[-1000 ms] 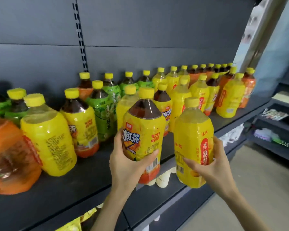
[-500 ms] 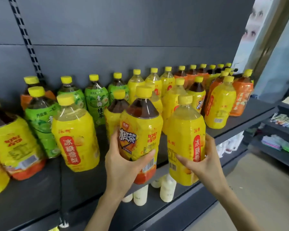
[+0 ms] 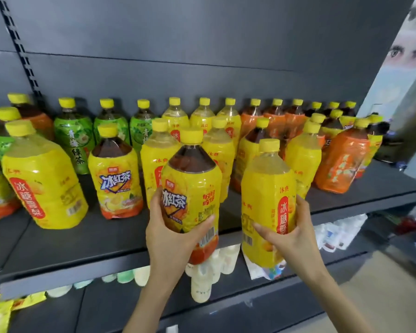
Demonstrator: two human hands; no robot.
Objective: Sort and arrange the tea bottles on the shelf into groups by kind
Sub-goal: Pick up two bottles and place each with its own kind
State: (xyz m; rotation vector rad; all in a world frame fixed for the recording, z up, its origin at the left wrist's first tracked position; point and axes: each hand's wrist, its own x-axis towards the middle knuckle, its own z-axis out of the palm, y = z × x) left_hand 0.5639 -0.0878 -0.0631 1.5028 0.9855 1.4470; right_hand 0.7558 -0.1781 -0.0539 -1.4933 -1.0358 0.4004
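Observation:
My left hand [image 3: 171, 239] grips a dark iced black tea bottle [image 3: 192, 188] with a yellow label, held in front of the shelf edge. My right hand [image 3: 289, 239] grips a pale yellow pear drink bottle [image 3: 267, 195] beside it, also off the shelf. The dark shelf [image 3: 106, 239] carries several more bottles: green tea bottles [image 3: 73, 133] at the back left, another iced black tea bottle [image 3: 117, 176], yellow pear bottles [image 3: 43, 179], and orange-labelled bottles [image 3: 341, 164] toward the right.
A lower shelf [image 3: 130, 306] holds small white and pastel bottles [image 3: 202, 282] and yellow packets [image 3: 0, 311] at the far left. More shelving with packaged goods [image 3: 339, 231] stands at the right. A poster panel [image 3: 404, 58] borders the shelf on the right.
Both hands still hold the same two bottles, which have come slightly lower before the shelf edge. The view has shifted right along the shelf, so the bottles on it appear further left.

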